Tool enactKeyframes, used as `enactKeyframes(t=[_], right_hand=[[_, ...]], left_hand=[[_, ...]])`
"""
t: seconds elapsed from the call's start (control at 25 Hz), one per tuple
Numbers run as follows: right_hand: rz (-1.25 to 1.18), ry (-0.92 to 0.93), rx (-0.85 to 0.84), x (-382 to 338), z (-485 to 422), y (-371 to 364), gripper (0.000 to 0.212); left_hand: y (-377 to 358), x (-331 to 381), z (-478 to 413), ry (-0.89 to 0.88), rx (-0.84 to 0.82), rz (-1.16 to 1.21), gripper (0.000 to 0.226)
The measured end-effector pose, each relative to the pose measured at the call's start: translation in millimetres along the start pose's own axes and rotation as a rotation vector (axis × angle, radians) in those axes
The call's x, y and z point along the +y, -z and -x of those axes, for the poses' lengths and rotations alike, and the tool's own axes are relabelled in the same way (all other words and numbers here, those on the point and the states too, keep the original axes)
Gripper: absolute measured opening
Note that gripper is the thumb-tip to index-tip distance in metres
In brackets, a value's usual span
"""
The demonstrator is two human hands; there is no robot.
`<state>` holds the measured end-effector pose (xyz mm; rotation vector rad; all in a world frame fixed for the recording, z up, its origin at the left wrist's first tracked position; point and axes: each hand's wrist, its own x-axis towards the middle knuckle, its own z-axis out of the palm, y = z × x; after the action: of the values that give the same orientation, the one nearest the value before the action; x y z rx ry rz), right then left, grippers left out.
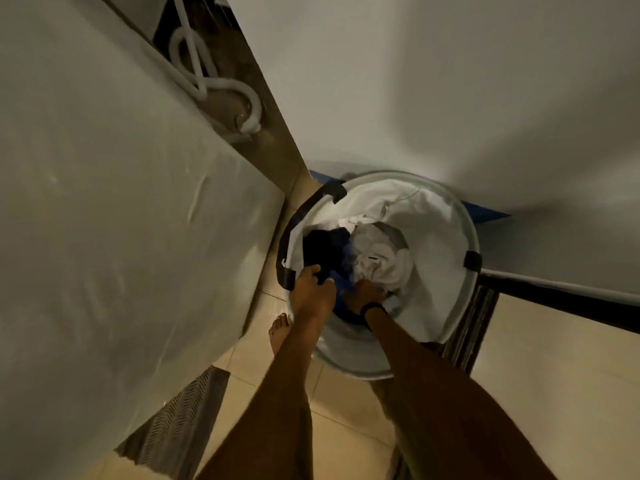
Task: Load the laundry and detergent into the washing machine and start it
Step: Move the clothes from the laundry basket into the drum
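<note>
A round white laundry basket (pixel 464 230) with black handles stands on the floor against the wall. Inside lie white clothes (pixel 377 254), a dark garment (pixel 320 249) and some blue fabric (pixel 341 282). Both arms reach down into it. My left hand (pixel 311 289) grips the dark garment at the basket's left edge. My right hand (pixel 363 292), with a black band at the wrist, is buried in the blue and white clothes; its fingers are hidden. The big white surface on the left is the washing machine (pixel 121 220), seen from above. No detergent is in view.
White hoses (pixel 207 84) run in the gap behind the machine. A white wall (pixel 433 81) rises behind the basket. My bare foot (pixel 278 332) stands on the beige tiles. A grey patterned mat (pixel 173 420) lies lower left, a striped mat (pixel 471 327) and a dark threshold at right.
</note>
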<state>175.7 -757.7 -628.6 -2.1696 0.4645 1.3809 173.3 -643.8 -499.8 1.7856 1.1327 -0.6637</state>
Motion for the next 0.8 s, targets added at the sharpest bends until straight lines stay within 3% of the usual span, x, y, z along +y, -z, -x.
enactKeyframes(t=[0.04,0.12,0.24,0.32,0.36,0.44,0.56,0.6,0.72,0.8], right_hand=[[0.004,0.003,0.012,7,-9,-17,0.009],[0.017,-0.011,0.042,19,-11,-43,0.029],[-0.034,0.131,0.201,-2,44,-37,0.025],[-0.21,0.226,0.338,-22,108,-19,0.008],[-0.333,0.254,0.391,-34,147,0,0.018],[-0.537,0.279,0.406,-49,220,33,0.035],[-0.681,0.354,0.39,-72,328,77,0.031],[-0.699,0.404,0.38,-81,357,88,0.03],[-0.681,0.493,0.392,-105,427,113,0.025],[-0.611,0.491,0.445,-109,466,132,0.02]], left_hand=[[-3,-9,-9,-0.006,0.004,0.052,0.038],[1,-22,-6,-0.015,0.034,0.118,0.027],[16,-22,20,-0.059,0.073,0.116,0.018],[32,-5,48,-0.046,0.11,0.059,0.016],[42,10,66,-0.032,0.137,0.043,0.011],[62,41,99,0.062,0.11,0.021,0.029],[91,78,149,0.239,-0.058,0.128,0.072],[101,91,166,0.279,-0.139,0.174,0.071],[138,139,232,0.115,-0.21,0.186,0.014],[162,161,272,0.033,-0.171,0.165,0.02]])
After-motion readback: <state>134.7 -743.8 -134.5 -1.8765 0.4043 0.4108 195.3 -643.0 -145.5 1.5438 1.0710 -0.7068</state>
